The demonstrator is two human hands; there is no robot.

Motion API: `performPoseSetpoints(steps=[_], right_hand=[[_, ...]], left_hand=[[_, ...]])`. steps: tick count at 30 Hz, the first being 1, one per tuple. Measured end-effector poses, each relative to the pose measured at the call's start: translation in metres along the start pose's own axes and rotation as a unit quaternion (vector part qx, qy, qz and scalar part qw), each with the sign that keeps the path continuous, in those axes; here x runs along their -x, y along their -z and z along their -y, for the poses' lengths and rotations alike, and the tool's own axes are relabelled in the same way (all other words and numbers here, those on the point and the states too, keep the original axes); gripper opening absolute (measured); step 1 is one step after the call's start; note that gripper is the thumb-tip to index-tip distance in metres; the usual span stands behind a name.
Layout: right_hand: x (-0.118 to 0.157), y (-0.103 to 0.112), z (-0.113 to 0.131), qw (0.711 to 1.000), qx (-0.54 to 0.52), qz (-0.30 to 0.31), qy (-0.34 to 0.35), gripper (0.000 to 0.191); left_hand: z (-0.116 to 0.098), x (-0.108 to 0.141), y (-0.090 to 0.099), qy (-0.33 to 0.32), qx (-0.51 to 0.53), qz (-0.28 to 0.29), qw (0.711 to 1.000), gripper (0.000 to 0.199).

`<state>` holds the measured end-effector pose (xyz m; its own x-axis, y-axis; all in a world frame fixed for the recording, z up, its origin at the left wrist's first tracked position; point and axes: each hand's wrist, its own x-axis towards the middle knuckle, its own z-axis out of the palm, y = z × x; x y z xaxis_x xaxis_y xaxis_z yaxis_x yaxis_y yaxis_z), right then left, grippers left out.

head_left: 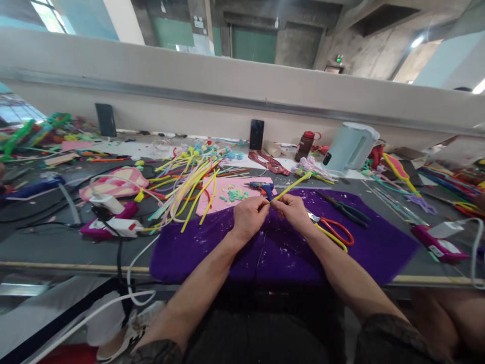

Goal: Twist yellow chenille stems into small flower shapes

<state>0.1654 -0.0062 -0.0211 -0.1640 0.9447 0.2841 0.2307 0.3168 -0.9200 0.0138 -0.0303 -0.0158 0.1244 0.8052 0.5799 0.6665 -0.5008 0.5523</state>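
Note:
A yellow pipe cleaner (293,185) slants up and right from between my hands, over a purple cloth (212,247). My right hand (291,211) is closed on its lower part. Fingertips of my left hand (250,216) pinch right beside its lower end; what they hold is too small to make out. Just behind my hands a blue glue gun (262,188) lies by a pink sheet (206,199) with small green pieces. Red-handled scissors (339,231) and dark green pliers (350,211) rest on the cloth, right of my right hand.
Bundled pipe cleaners (193,177) lie at left, near power strips (109,227) and cables. A phone (256,134), a brown bottle (305,146) and a pale kettle (349,147) stand at the back. Another power strip (439,245) is at right. People's legs show at both sides.

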Motion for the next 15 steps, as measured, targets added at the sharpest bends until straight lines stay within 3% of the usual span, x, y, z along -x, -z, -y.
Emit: performPoseSetpoints(steps=[4,7,11,13,15], right_hand=[[0.001,-0.009,-0.003,0.998,-0.056,-0.017,-0.038,0.029],[-0.001,-0.007,-0.003,0.996,-0.076,-0.005,-0.055,0.029],[-0.005,0.008,0.001,0.993,-0.075,0.057,-0.074,0.027],[-0.007,0.017,0.004,0.992,-0.074,0.087,-0.054,0.025],[-0.007,0.024,0.007,0.990,-0.075,0.113,-0.033,0.028]], left_hand=[[0.001,0.003,-0.003,-0.052,-0.108,-0.011,0.993,0.019],[0.002,0.002,-0.004,-0.045,-0.104,-0.003,0.994,0.020],[0.005,-0.002,-0.003,0.073,0.077,0.041,0.993,0.019],[0.007,-0.006,-0.001,0.153,0.223,0.100,0.958,0.019],[0.008,-0.008,0.002,0.222,0.340,0.162,0.899,0.017]])
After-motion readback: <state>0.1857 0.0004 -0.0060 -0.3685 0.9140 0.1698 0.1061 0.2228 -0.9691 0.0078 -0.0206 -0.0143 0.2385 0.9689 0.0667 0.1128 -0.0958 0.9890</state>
